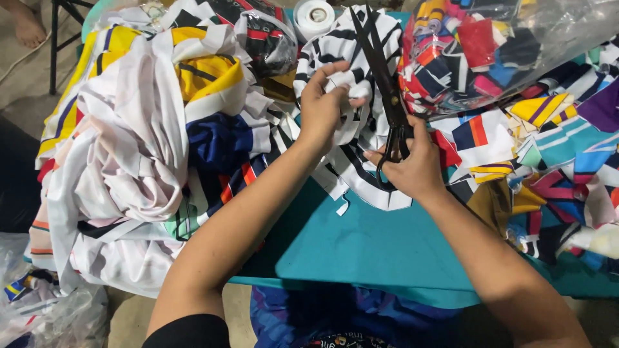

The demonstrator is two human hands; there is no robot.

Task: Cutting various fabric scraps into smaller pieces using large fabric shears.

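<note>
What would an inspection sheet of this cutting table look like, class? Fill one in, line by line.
Surface: teal table, mostly buried under cloth.
Job's things: black scissors, blades open; black-and-white striped fabric.
Clutter: white and yellow fabric heap; clear bag of coloured scraps; loose coloured offcuts; white tape roll.
Grippers: left hand pinches the striped fabric; right hand grips the scissor handles.
Cables: nothing seen.
Surroundings: another person's bare foot on the floor; dark chair leg.

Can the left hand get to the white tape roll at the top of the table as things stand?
Probably yes: the left hand holds striped fabric just below the tape roll, with only cloth between, but must release it first.
</note>
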